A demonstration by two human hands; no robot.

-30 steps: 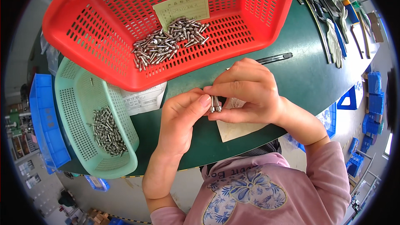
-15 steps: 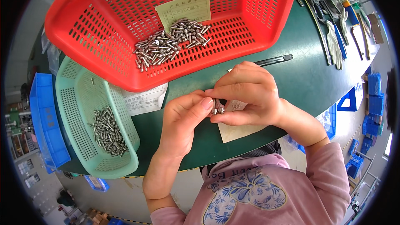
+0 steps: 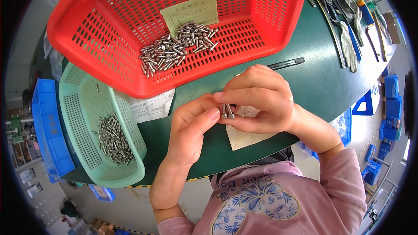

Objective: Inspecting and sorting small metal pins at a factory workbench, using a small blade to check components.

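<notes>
My left hand (image 3: 190,124) and my right hand (image 3: 263,100) meet in front of my chest, over the near part of the table. Between their fingertips stand a few small silver metal pins (image 3: 227,111) with thicker heads at the lower end. The right hand's fingers and thumb close around the pins. The left thumb and forefinger press at their left side. Similar headed pins (image 3: 167,51) lie heaped in a red plastic basket (image 3: 237,67) just beyond my hands. More metal pins (image 3: 114,139) form a pile in the pale green basket (image 3: 138,167) to the left.
A yellowish card (image 3: 191,12) leans inside the red basket. Printed paper (image 3: 152,106) sticks out beneath it. A beige sheet (image 3: 244,138) lies under my right hand, and a black strip-like tool (image 3: 287,63) beyond. Gloves (image 3: 348,48) and hand tools lie far right; a blue bin (image 3: 52,130) stands far left.
The left thumb has slid slightly down and the right thumb has shifted a little, so more of the pins' shanks shows. Both hands stay in nearly the same place.
</notes>
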